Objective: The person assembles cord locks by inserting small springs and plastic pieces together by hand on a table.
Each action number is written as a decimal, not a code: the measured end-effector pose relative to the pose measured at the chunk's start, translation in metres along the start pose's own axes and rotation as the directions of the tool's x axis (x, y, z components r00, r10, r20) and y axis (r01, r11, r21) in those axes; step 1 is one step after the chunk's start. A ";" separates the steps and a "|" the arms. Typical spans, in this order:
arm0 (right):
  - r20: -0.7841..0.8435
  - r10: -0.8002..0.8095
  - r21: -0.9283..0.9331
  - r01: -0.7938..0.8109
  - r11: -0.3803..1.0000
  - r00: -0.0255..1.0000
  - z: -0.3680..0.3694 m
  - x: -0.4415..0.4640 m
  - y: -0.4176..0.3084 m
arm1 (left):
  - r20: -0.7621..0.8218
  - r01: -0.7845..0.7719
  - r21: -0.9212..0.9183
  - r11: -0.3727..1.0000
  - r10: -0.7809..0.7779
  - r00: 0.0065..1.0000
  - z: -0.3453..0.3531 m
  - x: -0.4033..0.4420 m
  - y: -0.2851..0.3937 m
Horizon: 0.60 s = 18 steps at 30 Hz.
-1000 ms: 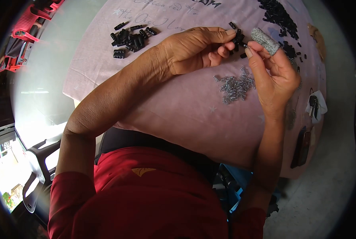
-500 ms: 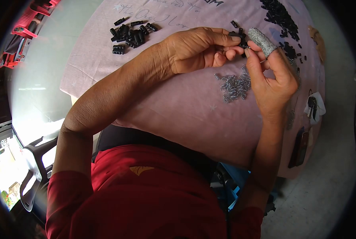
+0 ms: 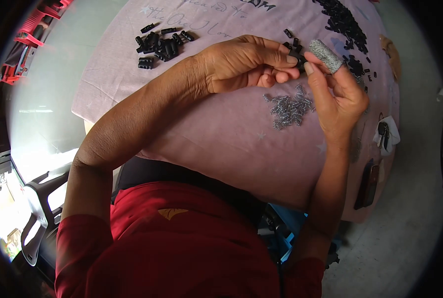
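a pale grey floor (image 3: 380, 248) runs around the desk (image 3: 221, 144), which wears a pink cloth printed with lettering and small stars; well off to the left of it are red plastic chairs (image 3: 33, 22). i take my bearings from the heap of small metal springs (image 3: 288, 109) lying on the cloth. just beyond the springs, my left grip (image 3: 246, 64) is closed, thumb against fingers, on a small black piece (image 3: 300, 59). to the right of the springs and partly over that side, my right grip (image 3: 341, 102) comes in to meet it, thumb and fingertips drawn together at the piece; whether they pinch anything of their own is hidden, so i cannot tell. one finger of it wears a speckled grey sleeve (image 3: 325, 55). beyond the springs are a few loose black pieces (image 3: 288, 33); beyond and to the left, a cluster of black cylinders (image 3: 159, 45); beyond and to the right, a long black heap (image 3: 343, 22). right of the springs, keys (image 3: 383, 130) rest on a white cloth (image 3: 393, 133), and nearer me on that side lies a dark phone (image 3: 366, 185).
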State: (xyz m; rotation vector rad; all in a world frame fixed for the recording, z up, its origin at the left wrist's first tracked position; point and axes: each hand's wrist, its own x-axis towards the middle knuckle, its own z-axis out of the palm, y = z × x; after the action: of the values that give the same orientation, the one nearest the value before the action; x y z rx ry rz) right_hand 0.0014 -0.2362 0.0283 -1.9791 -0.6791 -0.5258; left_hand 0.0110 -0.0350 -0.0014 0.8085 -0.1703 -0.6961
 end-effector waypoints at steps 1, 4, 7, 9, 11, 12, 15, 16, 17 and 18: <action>-0.001 0.044 0.006 -0.044 0.999 0.999 -0.004 0.001 0.007 | 0.004 -0.003 0.019 1.000 0.002 1.000 -0.001 0.000 0.001; 0.023 0.192 -0.124 -0.188 0.974 0.981 -0.021 0.003 0.032 | -0.108 -0.073 0.055 0.996 0.078 0.991 -0.004 0.000 0.008; 0.067 0.317 -0.434 -0.258 0.863 0.946 -0.042 0.012 0.042 | -0.099 -0.135 0.057 0.989 0.141 0.985 -0.019 0.005 0.013; 0.083 0.369 -0.649 -0.231 0.725 0.926 -0.055 0.026 0.036 | -0.136 -0.162 0.065 0.985 0.170 0.976 -0.015 0.002 0.013; 0.107 0.396 -0.714 -0.207 0.669 0.912 -0.068 0.043 0.053 | -0.161 -0.150 0.086 0.985 0.162 0.974 -0.014 0.002 0.012; 0.119 0.409 -0.743 -0.192 0.641 0.905 -0.074 0.054 0.063 | -0.174 -0.145 0.097 0.985 0.160 0.972 -0.013 0.003 0.012; 0.040 0.406 -0.773 -0.229 0.591 0.913 -0.083 0.076 0.103 | -0.166 -0.147 0.095 0.984 0.162 0.973 -0.013 0.004 0.011; 0.028 0.377 -0.797 -0.207 0.568 0.926 -0.084 0.082 0.119 | -0.173 -0.146 0.080 0.986 0.158 0.972 -0.012 0.004 0.012; 0.015 0.349 -0.819 -0.189 0.542 0.937 -0.083 0.088 0.132 | -0.180 -0.142 0.064 0.988 0.152 0.972 -0.012 0.003 0.012; 0.002 0.320 -0.840 -0.172 0.515 0.947 -0.084 0.095 0.146 | -0.186 -0.138 0.049 0.989 0.144 0.972 -0.011 0.003 0.012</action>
State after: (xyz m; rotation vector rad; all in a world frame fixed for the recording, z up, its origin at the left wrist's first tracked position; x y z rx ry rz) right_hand 0.1606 -0.3457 0.0312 -3.0075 -0.1890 -0.5720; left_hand 0.0235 -0.0241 -0.0005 0.8834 -0.0674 -0.4801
